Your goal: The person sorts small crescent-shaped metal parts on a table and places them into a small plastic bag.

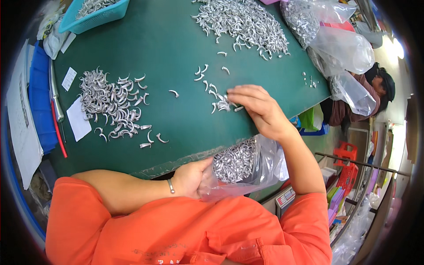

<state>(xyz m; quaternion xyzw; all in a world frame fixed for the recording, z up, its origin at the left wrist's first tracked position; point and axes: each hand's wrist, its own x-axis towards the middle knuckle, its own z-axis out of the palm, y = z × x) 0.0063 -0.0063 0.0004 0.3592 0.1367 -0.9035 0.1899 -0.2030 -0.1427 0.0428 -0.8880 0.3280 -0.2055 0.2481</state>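
Observation:
Below the table's front edge, my left hand point(191, 177) grips the rim of a clear plastic bag point(267, 165), its thumb along the table edge. Many small curved silver metal pieces point(234, 161) fill the bag. My right hand point(258, 108) rests over the green tabletop point(168, 57) with fingers stretched out side by side. Its fingertips are beside a small cluster of the same hook-shaped pieces point(224, 104). Whether any piece is under the fingers is hidden. A few loose pieces trail away to the upper left of that hand.
A large heap of silver pieces point(247, 26) lies at the far side, a smaller heap point(110, 99) at the left. A turquoise basket point(95, 21) stands far left. Filled plastic bags point(304, 24) line the right edge. Beyond them is another person point(362, 88). A scale point(285, 198) stands lower right.

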